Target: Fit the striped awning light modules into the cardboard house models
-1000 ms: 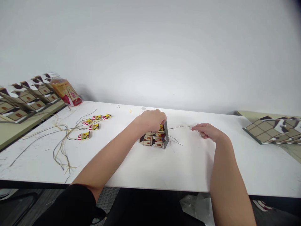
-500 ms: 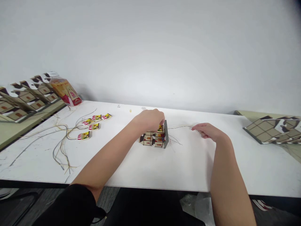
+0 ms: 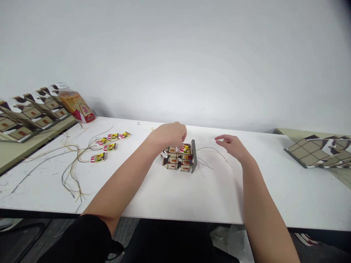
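Observation:
A small model house (image 3: pixel 177 160) lies on its side on the white table, its grey base (image 3: pixel 194 156) standing upright at the right. My left hand (image 3: pixel 171 136) curls over its far side, with the fingertips partly hidden. A red and yellow shop-front piece (image 3: pixel 186 148) shows on the house below my fingers. Thin dark and light wires (image 3: pixel 212 148) come out from the base and rest loosely on the table. To their right my right hand (image 3: pixel 231 145) hovers open, index finger stretched out, apart from the wires.
Several small shop-front pieces (image 3: pixel 109 147) with long tangled wires (image 3: pixel 73 171) lie at the left. A drink bottle (image 3: pixel 76 106) and a row of model houses (image 3: pixel 33 115) stand beyond them. More model houses (image 3: pixel 319 150) sit at the right edge. A wall rises behind the table.
My right hand has let go of the wires and moved slightly left and up; they have dropped to the table. My left hand has shifted left, uncovering the shop-front piece.

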Motion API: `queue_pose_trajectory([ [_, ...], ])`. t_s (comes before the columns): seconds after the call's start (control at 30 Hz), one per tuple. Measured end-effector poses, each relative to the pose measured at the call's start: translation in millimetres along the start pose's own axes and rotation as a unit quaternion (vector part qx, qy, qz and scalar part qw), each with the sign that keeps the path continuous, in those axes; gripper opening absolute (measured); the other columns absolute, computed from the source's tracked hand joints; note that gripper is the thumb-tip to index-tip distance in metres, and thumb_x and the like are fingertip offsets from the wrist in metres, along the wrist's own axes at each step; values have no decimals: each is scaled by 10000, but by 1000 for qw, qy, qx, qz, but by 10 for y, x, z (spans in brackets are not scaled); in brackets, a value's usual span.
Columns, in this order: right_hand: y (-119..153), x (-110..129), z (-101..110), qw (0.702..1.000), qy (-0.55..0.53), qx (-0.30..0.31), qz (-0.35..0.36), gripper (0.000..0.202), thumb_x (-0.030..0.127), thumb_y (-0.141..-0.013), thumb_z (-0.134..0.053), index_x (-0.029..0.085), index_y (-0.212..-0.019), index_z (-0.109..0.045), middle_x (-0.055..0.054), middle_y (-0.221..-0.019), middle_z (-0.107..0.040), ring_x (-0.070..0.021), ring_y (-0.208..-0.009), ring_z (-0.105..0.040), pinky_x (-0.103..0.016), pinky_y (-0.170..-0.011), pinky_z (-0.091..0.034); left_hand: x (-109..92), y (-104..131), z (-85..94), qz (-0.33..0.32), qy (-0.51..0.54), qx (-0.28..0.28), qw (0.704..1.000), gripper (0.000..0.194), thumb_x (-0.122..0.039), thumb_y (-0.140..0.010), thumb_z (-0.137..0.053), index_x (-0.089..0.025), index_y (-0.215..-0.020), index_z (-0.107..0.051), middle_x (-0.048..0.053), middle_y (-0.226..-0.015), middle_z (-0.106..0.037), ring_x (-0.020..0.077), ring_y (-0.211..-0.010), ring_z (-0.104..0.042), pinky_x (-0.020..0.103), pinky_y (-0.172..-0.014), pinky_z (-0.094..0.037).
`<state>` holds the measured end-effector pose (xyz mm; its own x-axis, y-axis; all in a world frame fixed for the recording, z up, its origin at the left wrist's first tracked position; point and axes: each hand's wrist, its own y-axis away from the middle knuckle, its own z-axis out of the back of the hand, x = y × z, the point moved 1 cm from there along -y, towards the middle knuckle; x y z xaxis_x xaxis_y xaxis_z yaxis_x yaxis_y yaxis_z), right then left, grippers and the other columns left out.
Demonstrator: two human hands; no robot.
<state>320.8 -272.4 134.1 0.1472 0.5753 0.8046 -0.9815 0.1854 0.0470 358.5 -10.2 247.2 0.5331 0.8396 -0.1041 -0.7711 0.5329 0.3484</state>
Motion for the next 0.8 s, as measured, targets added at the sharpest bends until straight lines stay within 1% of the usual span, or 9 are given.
queue_pose_trajectory([
  [0.07,22,156,-212,994,-22,-35,97,314,476,-803,-604,218,-961,-689,49,-589,-283,-99,-546,-288,-265,-537,-280,-1,-12,-5,-4,5,2,1000,258,-288,-712,-656,-191,-950,-670,74,-1091,-650,187,-741,-617,318,-636,-493],
  [0.13,54,290,-417,977,-31,-63,201,264,421,-841,-571,205,-933,-689,45,-576,-302,-102,-539,-297,-268,-542,-296,3,-36,-25,-9,9,6,1000,241,-291,-702,-670,-198,-924,-680,69,-1078,-659,192,-763,-623,317,-653,-496],
  [0.2,94,382,-576,948,-19,-76,309,212,345,-862,-545,203,-914,-693,14,-611,-421,-120,-575,-382,-279,-563,-337,11,-62,-49,-11,7,9,1000,226,-275,-697,-669,-199,-910,-687,68,-1058,-667,194,-775,-627,317,-665,-498],
  [0.23,113,411,-632,932,-14,-79,354,196,305,-867,-532,206,-914,-694,-10,-661,-492,-136,-622,-439,-288,-584,-363,15,-73,-58,-10,6,11,1000,223,-267,-695,-667,-199,-906,-688,68,-1046,-670,195,-775,-628,317,-666,-498],
  [0.3,145,438,-696,908,-10,-81,412,191,239,-870,-511,211,-933,-689,-47,-789,-584,-171,-747,-518,-317,-652,-415,18,-89,-70,-10,7,13,1000,219,-261,-690,-666,-197,-899,-687,67,-1020,-674,193,-759,-627,319,-659,-499],
  [0.37,163,442,-714,896,-7,-78,436,208,200,-873,-493,214,-958,-682,-60,-880,-616,-193,-849,-539,-356,-745,-439,16,-93,-73,-12,9,13,1000,219,-266,-686,-669,-196,-893,-686,65,-996,-675,190,-737,-624,319,-643,-498],
  [0.47,172,442,-712,892,11,-57,448,233,188,-891,-461,219,-965,-679,-59,-963,-635,-206,-936,-541,-401,-859,-426,5,-84,-72,-12,10,14,1000,221,-268,-688,-663,-191,-895,-686,70,-987,-677,188,-722,-622,317,-633,-495],
  [0.63,193,470,-724,886,40,-24,461,265,244,-924,-413,225,-950,-676,-49,-1049,-661,-220,-1005,-535,-433,-932,-408,-8,-79,-83,-3,11,17,1000,242,-251,-692,-655,-183,-924,-681,82,-996,-684,180,-736,-623,308,-664,-497],
  [0.8,226,480,-779,882,72,-27,464,277,309,-936,-430,239,-962,-696,-27,-1084,-684,-247,-1122,-502,-455,-997,-364,16,-105,-101,2,22,7,1000,241,-231,-667,-648,-199,-904,-675,64,-984,-682,189,-713,-625,324,-632,-505],
])
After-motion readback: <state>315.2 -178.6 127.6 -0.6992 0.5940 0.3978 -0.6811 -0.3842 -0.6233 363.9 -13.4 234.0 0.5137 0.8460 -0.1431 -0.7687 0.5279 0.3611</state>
